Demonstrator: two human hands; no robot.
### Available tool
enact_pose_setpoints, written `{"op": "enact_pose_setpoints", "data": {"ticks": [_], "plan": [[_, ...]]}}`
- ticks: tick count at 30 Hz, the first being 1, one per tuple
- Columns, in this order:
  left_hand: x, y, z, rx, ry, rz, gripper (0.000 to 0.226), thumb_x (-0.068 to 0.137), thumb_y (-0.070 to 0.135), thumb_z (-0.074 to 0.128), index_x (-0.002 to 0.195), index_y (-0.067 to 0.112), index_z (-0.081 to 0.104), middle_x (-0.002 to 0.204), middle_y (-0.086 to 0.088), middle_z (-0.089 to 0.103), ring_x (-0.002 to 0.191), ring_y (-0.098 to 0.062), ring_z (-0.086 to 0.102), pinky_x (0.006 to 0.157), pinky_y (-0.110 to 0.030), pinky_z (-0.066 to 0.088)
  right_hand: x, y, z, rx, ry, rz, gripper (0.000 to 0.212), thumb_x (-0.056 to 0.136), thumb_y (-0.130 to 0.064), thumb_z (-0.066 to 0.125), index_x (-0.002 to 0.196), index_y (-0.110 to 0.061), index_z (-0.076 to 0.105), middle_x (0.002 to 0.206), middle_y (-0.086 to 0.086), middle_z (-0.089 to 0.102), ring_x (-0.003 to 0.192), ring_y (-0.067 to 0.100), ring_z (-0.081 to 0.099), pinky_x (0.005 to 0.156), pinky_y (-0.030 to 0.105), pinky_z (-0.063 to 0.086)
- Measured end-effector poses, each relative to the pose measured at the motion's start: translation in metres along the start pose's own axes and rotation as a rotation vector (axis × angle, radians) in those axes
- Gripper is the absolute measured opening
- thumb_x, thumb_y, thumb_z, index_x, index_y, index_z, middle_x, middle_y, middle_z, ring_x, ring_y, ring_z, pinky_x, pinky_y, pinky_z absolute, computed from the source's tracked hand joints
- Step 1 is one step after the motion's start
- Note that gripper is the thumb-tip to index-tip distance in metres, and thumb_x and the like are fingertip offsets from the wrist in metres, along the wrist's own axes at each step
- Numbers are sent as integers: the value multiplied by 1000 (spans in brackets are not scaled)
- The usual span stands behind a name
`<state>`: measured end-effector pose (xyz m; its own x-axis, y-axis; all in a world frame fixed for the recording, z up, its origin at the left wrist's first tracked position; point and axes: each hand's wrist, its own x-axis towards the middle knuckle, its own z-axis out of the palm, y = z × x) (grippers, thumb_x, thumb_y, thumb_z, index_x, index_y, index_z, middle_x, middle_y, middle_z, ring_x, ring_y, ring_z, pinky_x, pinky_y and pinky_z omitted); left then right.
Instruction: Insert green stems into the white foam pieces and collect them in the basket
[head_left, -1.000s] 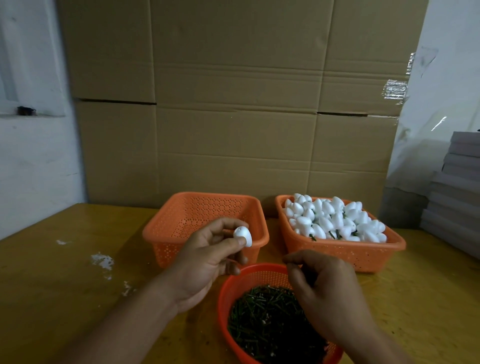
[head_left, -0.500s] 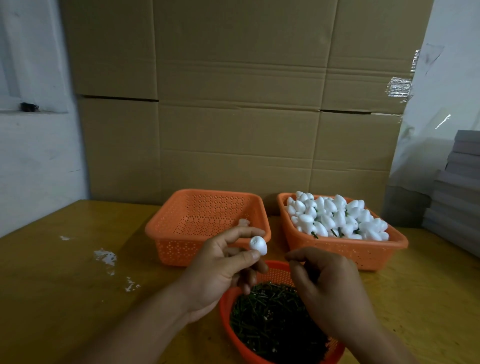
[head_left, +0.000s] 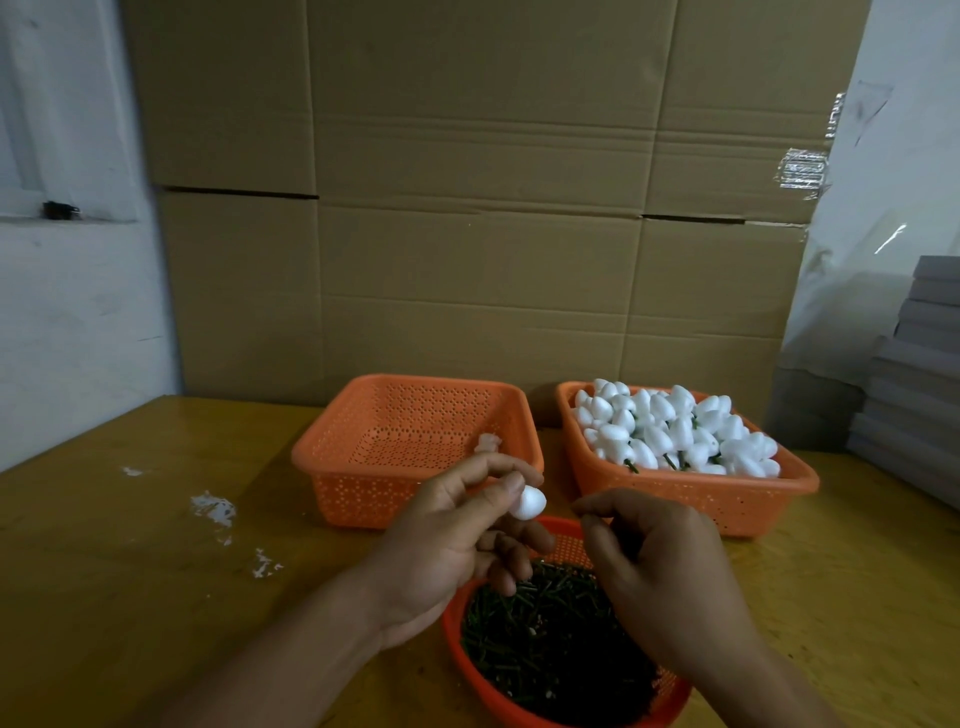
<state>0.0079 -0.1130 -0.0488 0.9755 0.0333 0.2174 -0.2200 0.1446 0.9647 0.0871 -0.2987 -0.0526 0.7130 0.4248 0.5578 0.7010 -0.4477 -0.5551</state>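
We hold one foam piece (head_left: 527, 502) pinched between the thumb and forefinger of our left hand (head_left: 457, 540), raised over the near rim of the round bowl (head_left: 563, 543) of stems (head_left: 550, 644). It is small, white and egg-shaped, matte, its narrower end turned toward our right hand (head_left: 657, 566), and no stem shows in it yet. The right hand sits just beside it with fingers curled inward, thumb and forefinger tips drawn together as if pinching a stem; we cannot tell whether one is actually there, since nothing green shows between the tips. By our judgement the step in hand is the insertion itself, and this piece is not yet done. As for the whole job, the right basket (head_left: 691, 493) is heaped with white pieces (head_left: 670, 431), several showing dark green stems along the front, so we take these as finished. The left basket (head_left: 363, 467) looks nearly bare, with only a scrap of white (head_left: 488, 443) by its right wall, which suggests the supply of plain foam is almost used up, though the near wall hides part of its floor. The bowl is well filled with short dark stems. All three containers stand on a yellow-brown table (head_left: 130, 571) flecked with white crumbs (head_left: 213, 509), cardboard boxes (head_left: 467, 208) stacked behind.
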Motion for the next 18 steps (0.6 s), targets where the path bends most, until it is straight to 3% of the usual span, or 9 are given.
{"op": "enact_pose_setpoints", "data": {"ticks": [8, 12, 18], "plan": [[0, -1, -1, 37, -15, -1, 7, 99, 22, 59, 104, 20, 62, 90, -20, 70, 69, -23, 60, 57, -29, 49, 0, -2, -1, -7, -15, -1, 16, 88, -26, 65, 99, -30, 76, 52, -12, 60, 44, 3, 53, 49, 21, 35], [0, -1, 0, 52, -11, 7, 9, 97, 18, 57, 104, 20, 61, 91, -21, 69, 69, -24, 60, 57, -30, 48, -1, -3, -3, -51, -32, -31, 16, 87, -26, 68, 96, -35, 76, 55, -14, 62, 47, 3, 52, 50, 27, 42], [1, -3, 1, 52, 24, -7, 40, 83, 19, 60, 123, 24, 60, 89, -16, 70, 70, -24, 61, 59, -30, 50, -3, -11, -4, -201, -333, -72, 23, 82, -36, 67, 100, -50, 67, 85, -18, 72, 75, 5, 66, 70, 35, 54]]}}
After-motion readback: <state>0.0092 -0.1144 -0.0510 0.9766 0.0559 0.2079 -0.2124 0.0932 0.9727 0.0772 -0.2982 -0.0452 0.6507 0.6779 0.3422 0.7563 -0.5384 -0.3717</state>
